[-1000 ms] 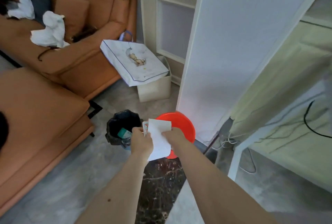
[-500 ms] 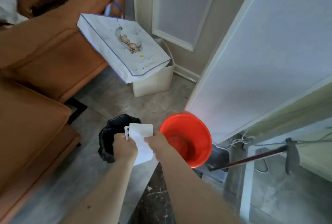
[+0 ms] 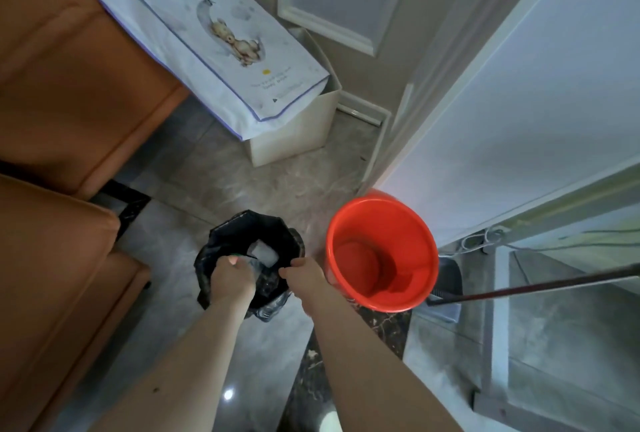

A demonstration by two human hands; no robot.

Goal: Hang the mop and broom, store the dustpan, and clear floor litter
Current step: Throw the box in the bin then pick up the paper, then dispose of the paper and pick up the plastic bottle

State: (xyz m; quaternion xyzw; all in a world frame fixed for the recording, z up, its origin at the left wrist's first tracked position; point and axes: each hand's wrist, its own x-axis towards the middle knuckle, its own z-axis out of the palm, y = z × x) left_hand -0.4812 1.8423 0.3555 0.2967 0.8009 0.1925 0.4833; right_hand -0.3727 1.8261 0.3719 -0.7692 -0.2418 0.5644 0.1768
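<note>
A black-bagged waste bin stands on the floor below me. A white sheet of paper lies inside it. My left hand hangs over the bin's left side with its fingers curled down into it; whether they hold anything is hidden. My right hand is at the bin's right rim, fingers loosely apart, holding nothing. A dark grey dustpan stands behind an orange bucket. A long dark-red handle of a mop or broom runs from it to the right edge.
An orange sofa fills the left side. A white gift bag leans on a cream box by the wall. A white door panel and a white table leg stand right, with cables.
I have stepped closer and looked down. The white paper that both hands held has dropped into the bin, and both hands have moved down to the bin's rim.
</note>
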